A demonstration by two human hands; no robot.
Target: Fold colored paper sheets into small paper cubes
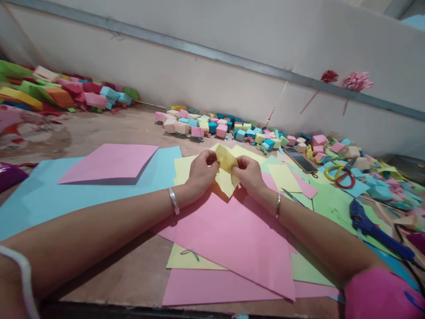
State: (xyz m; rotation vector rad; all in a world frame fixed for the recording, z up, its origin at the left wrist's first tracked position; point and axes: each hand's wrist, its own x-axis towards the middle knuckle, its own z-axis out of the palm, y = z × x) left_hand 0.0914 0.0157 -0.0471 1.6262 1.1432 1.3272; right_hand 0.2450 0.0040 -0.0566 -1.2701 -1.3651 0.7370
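Note:
A creased, folded piece of yellow paper is held up between my two hands in the middle of the view. My left hand pinches its left side between thumb and fingers. On the opposite side, my right hand grips the paper the same way. Its folds open outward at the bottom into a point. Beneath it lie large pink sheets, with more yellow sheets just behind my hands.
A folded pink sheet rests on blue paper at left. Scissors, a phone and a blue glue gun lie at right. Small folded paper blocks line the wall. Two paper flowers stand at the ledge.

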